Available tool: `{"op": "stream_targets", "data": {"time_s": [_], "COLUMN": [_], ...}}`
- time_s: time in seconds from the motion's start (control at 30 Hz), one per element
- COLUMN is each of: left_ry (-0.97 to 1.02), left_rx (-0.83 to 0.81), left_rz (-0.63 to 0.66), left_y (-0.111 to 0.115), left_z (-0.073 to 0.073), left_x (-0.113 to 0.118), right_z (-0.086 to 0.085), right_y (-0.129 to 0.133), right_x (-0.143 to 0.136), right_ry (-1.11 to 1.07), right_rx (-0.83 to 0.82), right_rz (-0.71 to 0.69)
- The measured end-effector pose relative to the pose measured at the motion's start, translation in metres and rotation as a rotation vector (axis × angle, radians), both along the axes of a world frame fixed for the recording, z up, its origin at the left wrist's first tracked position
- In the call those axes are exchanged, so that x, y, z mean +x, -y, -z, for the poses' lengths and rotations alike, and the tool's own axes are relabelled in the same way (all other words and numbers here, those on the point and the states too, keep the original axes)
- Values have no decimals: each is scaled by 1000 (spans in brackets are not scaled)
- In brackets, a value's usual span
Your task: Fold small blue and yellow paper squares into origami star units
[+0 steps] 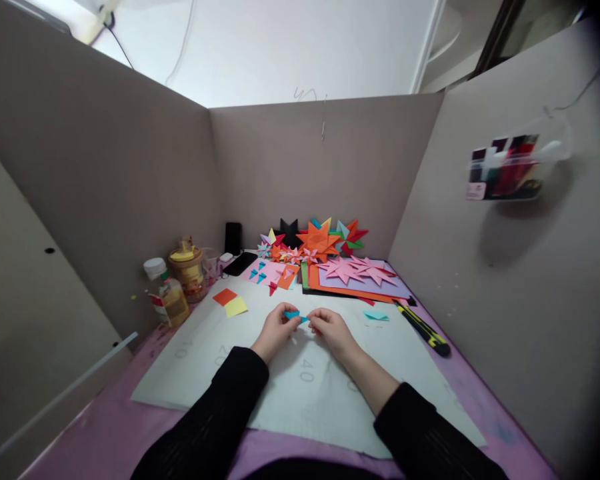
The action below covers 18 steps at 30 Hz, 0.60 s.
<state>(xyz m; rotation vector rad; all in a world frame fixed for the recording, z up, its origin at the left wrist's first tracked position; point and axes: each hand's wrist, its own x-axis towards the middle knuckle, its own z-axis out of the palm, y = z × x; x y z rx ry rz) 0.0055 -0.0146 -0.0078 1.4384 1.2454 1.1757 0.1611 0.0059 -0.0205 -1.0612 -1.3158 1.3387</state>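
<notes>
left hand (278, 325) and right hand (330, 327), each closed to a fingertip pinch, grip opposite ends of the blue paper (291, 314) between them, presumably to steady it, with pink stars (341, 271) beyond the right hand, seemingly out of its way

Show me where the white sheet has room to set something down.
Bare patches lie between the right forearm and yellow-black cutter, and between the yellow square and left sleeve. Paper stars and stacked sheets crowd the back.
</notes>
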Motion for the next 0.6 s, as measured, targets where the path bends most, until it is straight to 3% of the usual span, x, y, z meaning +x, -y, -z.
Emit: {"op": "stream_targets", "data": {"time_s": [0.33,0.6], "left_ry": [19,-75], "left_rx": [112,240], "left_rz": [60,-62], "left_y": [-1,-1], "left_z": [0,0], "left_x": [0,-1], "right_z": [-4,-3], "right_y": [3,4], "right_x": [3,1], "right_ry": [-107,-132], "right_rx": [-168,-132], "right_rz": [-148,-91]}}
